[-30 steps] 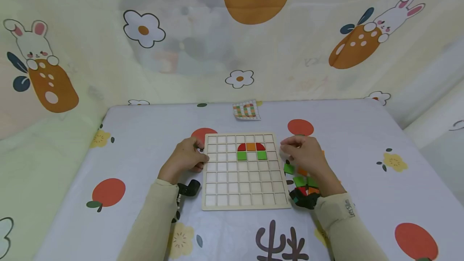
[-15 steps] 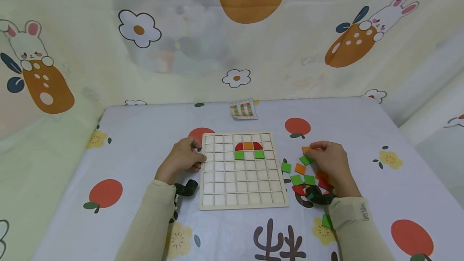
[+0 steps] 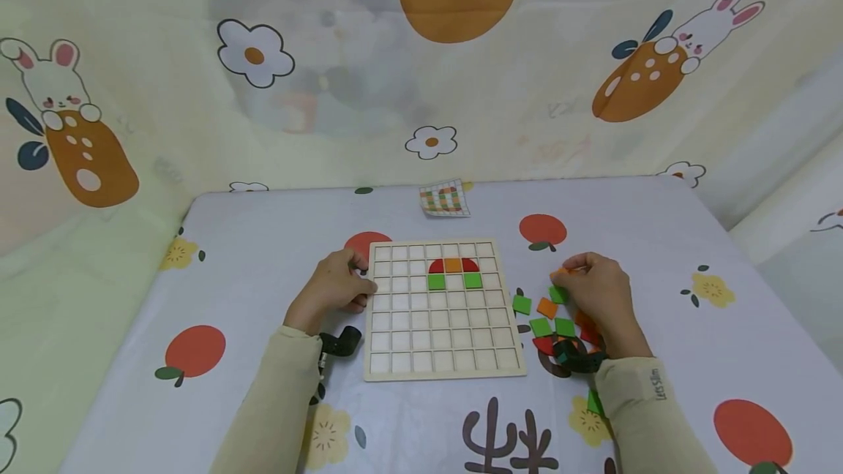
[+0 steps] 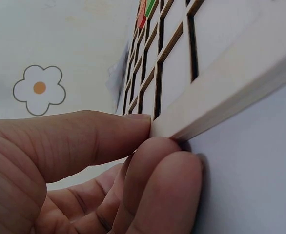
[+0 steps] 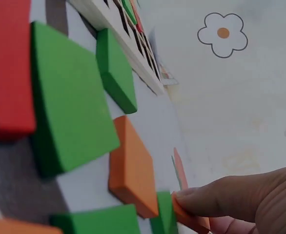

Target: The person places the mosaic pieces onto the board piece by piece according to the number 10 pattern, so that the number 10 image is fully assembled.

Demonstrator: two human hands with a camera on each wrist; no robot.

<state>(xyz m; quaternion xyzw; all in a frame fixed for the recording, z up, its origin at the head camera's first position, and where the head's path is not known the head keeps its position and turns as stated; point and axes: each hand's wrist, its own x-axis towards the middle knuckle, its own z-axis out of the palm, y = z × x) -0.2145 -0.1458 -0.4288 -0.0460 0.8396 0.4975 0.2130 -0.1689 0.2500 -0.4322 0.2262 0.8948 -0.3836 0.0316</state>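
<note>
My left hand (image 3: 332,287) holds the left edge of a wooden grid board (image 3: 441,378); in the left wrist view the thumb (image 4: 94,139) lies at the frame's corner and curled fingers are against its side. Red quarter-round tiles, an orange square (image 3: 453,265) and green squares (image 3: 437,281) sit in its upper cells. To the right of the board, my right hand (image 3: 601,295) pinches an orange tile (image 5: 189,217) between thumb and fingers. A green tile (image 3: 557,294) lies right beside those fingertips.
Several loose green, orange and red tiles (image 3: 541,327) lie between the board and the right wrist, partly under it. One green tile (image 3: 595,402) is by the right sleeve. A printed pattern card (image 3: 445,200) lies at the table's back edge.
My right hand has moved from the board's right edge to the loose tiles and taken hold of an orange one. The left hand has stayed on the board.
</note>
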